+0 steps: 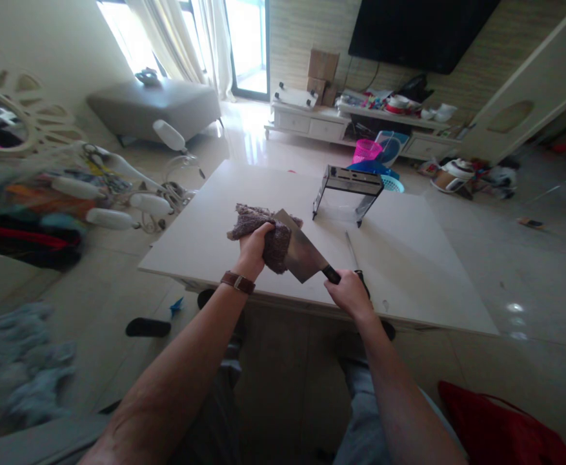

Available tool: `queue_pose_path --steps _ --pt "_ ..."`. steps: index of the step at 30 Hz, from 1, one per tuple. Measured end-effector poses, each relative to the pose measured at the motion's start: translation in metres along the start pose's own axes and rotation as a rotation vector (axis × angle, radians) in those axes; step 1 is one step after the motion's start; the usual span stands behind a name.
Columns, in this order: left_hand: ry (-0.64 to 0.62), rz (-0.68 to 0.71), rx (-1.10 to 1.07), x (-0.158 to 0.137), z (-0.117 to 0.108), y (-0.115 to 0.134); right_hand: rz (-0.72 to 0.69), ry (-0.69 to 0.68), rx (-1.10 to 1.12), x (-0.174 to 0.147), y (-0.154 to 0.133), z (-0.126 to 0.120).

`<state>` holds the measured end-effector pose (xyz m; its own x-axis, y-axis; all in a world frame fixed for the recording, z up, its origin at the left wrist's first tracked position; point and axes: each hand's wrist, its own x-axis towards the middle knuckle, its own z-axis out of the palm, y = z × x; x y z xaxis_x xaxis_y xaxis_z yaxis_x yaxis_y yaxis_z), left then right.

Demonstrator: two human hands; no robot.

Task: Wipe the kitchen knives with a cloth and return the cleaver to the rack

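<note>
My left hand is closed around a fuzzy brown-grey cloth above the white table. The cloth lies against the broad blade of a cleaver. My right hand grips the cleaver's black handle, with the blade pointing up and to the left. Part of the blade's far edge meets the cloth, and what lies behind it is hidden. On the table by my right hand is a long thin tool with a metal shaft and a dark handle, partly covered by the hand.
A clear box-like frame with a dark top stands on the table beyond the cleaver. Lamp arms with white shades reach toward the table's left side. Pink and blue baskets sit behind the table. A red bag lies at lower right.
</note>
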<state>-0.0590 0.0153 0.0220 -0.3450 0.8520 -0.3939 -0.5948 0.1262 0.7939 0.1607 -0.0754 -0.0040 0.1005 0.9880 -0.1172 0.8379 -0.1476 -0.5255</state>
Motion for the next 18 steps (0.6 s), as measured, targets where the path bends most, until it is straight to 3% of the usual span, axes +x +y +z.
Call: queue_pose_path --steps 18 --pt "-0.081 -0.056 -0.039 0.0006 -0.0001 -0.0024 0.058 0.054 0.122 0.0017 -0.0041 0.0043"
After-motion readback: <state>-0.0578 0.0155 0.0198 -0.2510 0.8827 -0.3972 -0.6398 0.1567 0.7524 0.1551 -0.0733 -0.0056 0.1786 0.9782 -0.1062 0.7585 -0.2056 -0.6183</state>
